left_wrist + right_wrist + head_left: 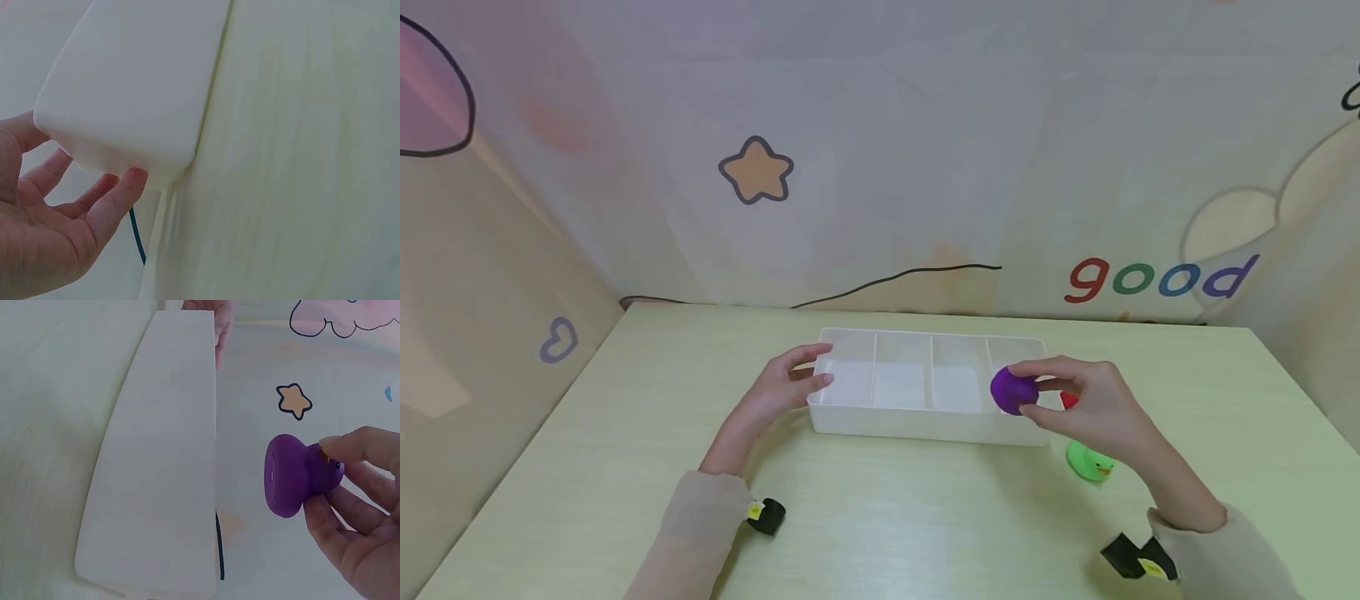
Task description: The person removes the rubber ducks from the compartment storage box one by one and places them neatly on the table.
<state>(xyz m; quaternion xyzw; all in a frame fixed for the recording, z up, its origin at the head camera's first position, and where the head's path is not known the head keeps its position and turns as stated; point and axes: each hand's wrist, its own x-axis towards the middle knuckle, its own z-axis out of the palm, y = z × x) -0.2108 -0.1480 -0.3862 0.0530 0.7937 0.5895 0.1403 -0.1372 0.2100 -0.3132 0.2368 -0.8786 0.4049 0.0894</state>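
Note:
A long white box [925, 427] with a row of open compartments lies across the table. At its left end, my left hand [786, 385] grips the wall, its thumb and fingertips against the plastic. My right hand [1093, 408] pinches a purple rubber duck [290, 478] between thumb and fingers. The duck is held above the box's front right part, overlapping the rightmost compartment in the head view. In the right wrist view the duck is tipped on its side, its flat base facing the box.
On the table to the right of the box is a green rubber duck [1088, 462], just below my right hand in the head view. Something red [1069, 400] shows partly behind my right fingers. A printed cloth backdrop [880, 167] rises at the table's far edge.

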